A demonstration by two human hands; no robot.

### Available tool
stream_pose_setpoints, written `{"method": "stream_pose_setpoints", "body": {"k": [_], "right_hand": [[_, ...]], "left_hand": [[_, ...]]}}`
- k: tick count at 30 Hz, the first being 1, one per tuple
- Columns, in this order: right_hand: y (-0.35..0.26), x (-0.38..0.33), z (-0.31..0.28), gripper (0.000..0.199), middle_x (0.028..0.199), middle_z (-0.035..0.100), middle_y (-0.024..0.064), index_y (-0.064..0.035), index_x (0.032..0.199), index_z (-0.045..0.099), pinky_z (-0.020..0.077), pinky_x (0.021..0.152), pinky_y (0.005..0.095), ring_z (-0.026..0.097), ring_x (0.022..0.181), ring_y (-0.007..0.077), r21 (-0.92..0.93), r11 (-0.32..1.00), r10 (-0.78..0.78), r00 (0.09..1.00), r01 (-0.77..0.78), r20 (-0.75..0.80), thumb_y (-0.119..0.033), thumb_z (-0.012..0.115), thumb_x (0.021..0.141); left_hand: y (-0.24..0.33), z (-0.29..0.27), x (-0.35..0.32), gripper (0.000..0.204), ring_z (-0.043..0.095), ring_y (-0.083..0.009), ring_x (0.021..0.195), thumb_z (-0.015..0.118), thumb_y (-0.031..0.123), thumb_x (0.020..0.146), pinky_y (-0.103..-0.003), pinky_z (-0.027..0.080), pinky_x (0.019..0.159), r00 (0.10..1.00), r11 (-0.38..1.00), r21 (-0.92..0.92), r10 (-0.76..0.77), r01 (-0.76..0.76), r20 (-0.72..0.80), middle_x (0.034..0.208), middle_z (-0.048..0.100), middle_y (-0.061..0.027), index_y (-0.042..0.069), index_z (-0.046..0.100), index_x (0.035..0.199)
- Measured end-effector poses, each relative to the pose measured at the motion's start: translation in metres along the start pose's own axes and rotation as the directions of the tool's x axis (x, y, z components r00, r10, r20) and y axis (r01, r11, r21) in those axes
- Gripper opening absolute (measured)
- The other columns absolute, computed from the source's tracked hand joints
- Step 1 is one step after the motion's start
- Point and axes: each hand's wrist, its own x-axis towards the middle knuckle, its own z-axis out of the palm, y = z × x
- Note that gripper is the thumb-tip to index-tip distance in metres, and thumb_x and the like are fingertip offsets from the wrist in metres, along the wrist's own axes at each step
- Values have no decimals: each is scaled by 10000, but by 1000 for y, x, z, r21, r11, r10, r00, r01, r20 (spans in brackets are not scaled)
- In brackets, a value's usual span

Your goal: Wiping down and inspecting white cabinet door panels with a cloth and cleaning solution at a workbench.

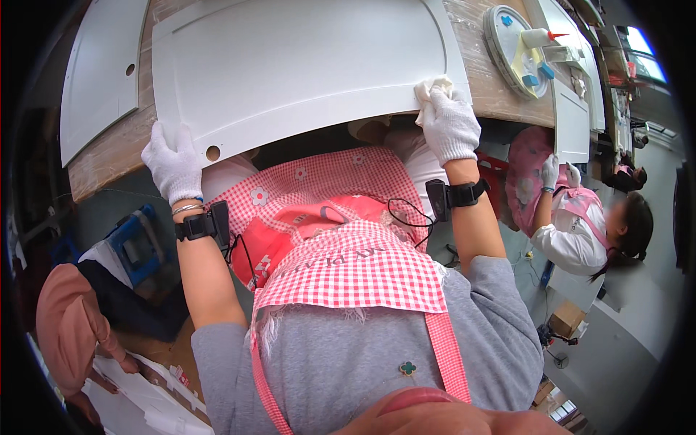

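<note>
A white cabinet door [304, 61] with a recessed middle lies on the wooden workbench [109, 156], its near edge toward me. Near its left corner is a round hole [212, 153]. My left hand [174, 163], in a white knitted glove, grips the door's near left corner, the fingers partly hidden at the edge. At the near right corner, my right hand [449, 127], gloved the same way, is closed on a crumpled off-white cloth [423, 90] pressed against the door.
Another white door [105, 69] lies on the left. To the right, a round lid [500, 43] carries a glue bottle [538, 38] and blue blocks [531, 80]. One co-worker [573, 225] holds a small white panel [570, 119] at right; another person [69, 319] bends at lower left.
</note>
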Motion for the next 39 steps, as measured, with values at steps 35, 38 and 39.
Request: {"method": "stream_pose_setpoints", "body": {"k": [35,38,39], "right_hand": [[-287,-13,18,236,1081,646,132,-97,1103,697,606,776,446,666,1037,324,330,619,-733,675,713,-83,-185,645,891],[-299,-18,18,231,1044,643,133,-128,1100,697,600,773,443,673,994,330,359,577,-758,645,733,-99,-182,651,881],[-291,-18,9,231,1056,641,127,-123,1111,700,601,793,439,668,1025,322,377,617,-748,663,690,11,-182,636,897]], "left_hand": [[-28,-54,-23,310,689,-147,862,632,212,1049,-285,612,729,902,517,-741,-277,429,330,1085,705,-101,42,686,1303],[-37,-56,-23,307,689,-142,881,647,200,1041,-284,608,753,903,524,-737,-282,427,323,1080,710,-84,35,695,1295],[-45,-54,-24,307,689,-142,881,647,200,1041,-284,608,753,903,522,-738,-281,427,324,1080,710,-84,35,695,1295]]}}
